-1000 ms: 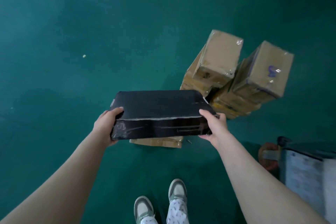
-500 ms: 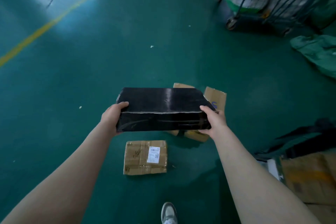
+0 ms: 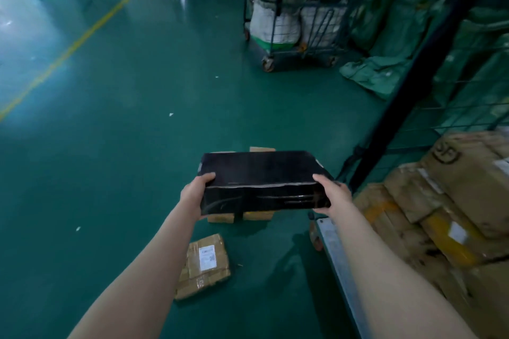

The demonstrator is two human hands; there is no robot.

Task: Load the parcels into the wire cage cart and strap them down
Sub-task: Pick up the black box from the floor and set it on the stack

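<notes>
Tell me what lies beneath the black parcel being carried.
The black parcel is held above the green floor. Edges of brown cardboard boxes on the floor show past it. The parcel covers the rest, so their number is unclear.

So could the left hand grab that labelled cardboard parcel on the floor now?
Probably not yet: the left hand and right hand both grip the black parcel, held above the floor. Nothing covers the labelled parcel, but the hand would need freeing and lowering first.

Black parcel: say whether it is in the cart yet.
Out: left hand and right hand hold the black parcel above the floor, beside the cart.
</notes>
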